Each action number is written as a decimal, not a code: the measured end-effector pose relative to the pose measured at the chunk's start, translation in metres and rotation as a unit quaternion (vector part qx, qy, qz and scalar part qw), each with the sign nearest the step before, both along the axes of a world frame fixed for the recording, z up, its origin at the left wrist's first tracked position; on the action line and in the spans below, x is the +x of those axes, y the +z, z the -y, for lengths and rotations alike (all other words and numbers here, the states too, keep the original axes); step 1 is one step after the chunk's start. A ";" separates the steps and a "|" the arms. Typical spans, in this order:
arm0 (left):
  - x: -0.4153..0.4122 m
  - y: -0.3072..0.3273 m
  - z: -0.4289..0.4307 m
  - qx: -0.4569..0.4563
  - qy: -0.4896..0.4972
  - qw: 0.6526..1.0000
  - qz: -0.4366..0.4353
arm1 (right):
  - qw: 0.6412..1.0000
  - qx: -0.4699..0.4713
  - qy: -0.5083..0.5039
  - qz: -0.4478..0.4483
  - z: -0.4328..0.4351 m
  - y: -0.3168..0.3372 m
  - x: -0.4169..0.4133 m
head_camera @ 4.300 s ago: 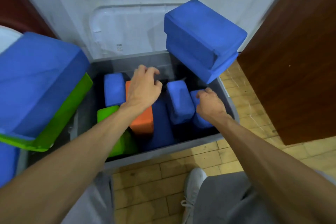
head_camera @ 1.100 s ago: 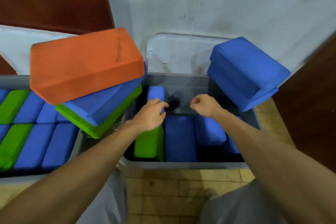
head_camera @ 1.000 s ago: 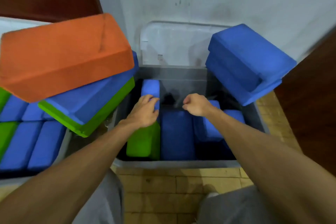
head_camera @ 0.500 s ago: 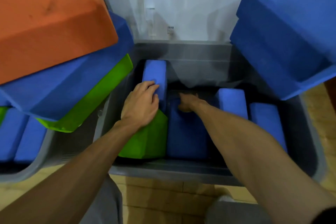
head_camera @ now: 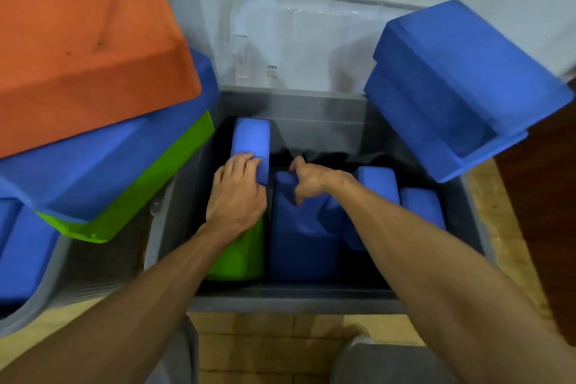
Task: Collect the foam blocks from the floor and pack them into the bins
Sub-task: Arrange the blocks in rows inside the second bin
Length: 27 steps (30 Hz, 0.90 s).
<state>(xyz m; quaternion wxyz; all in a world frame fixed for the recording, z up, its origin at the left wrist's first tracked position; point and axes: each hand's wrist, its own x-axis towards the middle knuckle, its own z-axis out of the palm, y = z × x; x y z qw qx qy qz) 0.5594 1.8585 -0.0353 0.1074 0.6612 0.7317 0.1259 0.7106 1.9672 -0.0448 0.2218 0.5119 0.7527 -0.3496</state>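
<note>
Head view: left hand (head_camera: 237, 196) grips the upright light-blue foam block (head_camera: 252, 139), right hand (head_camera: 311, 181) pinches the darker blue foam block (head_camera: 300, 243) at its far end; both seem light, squashy, best held endwise

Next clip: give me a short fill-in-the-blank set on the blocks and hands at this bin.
The topmost block piled at left is ___.
In the grey bin, the near-left corner block is ___.
The right hand grips the middle block, which is ___.
The left hand curls its fingers over the far-left block, coloured ___.
Missing: orange; green; blue; blue.
</note>
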 end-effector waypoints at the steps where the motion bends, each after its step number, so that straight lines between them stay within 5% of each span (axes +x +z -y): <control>1: -0.002 0.000 0.000 -0.005 0.003 1.000 0.010 | 1.000 0.004 0.004 0.000 0.001 0.006 0.002; 8: -0.017 0.016 -0.001 -0.081 -0.009 0.978 0.193 | 0.994 0.097 0.047 0.022 0.033 0.053 0.010; 12: -0.024 0.019 0.025 -0.080 0.018 0.983 0.165 | 0.989 0.116 0.060 0.066 0.062 0.068 0.011; 17: -0.023 0.016 0.044 -0.106 0.059 0.970 0.212 | 0.965 0.178 -0.194 0.008 0.077 0.069 0.006; 27: -0.006 0.015 0.049 -0.161 0.083 0.955 0.233 | 0.971 0.074 -0.226 -0.028 0.106 0.060 0.001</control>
